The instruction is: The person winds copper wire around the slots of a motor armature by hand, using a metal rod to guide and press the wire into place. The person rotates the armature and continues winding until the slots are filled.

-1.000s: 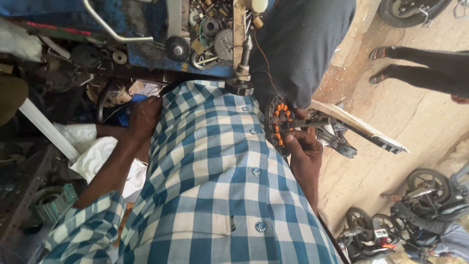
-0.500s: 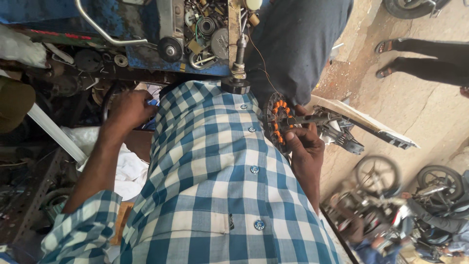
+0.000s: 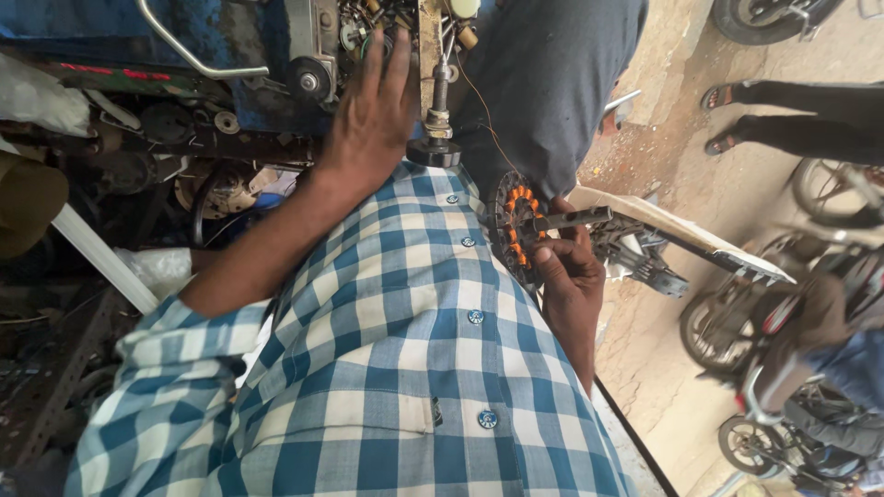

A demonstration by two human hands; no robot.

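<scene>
The checked shirt [image 3: 387, 368] hides most of the round copper-wound coil part [image 3: 516, 225] and the right hand's [image 3: 566, 276] palm. The left hand's [image 3: 373, 120] fingertips blur into cluttered parts on the blue bench [image 3: 230, 55]. A parked motorcycle [image 3: 792, 368] is blurred and cut off at the right edge.

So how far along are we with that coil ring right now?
Done: the round stator with orange copper coils is off any machine, loose in the right hand, which also grips a dark metal rod. In hand: the left hand is reaching into the cluttered parts shelf, fingers spread, holding nothing. Left: the stator is not mounted anywhere yet.
</scene>
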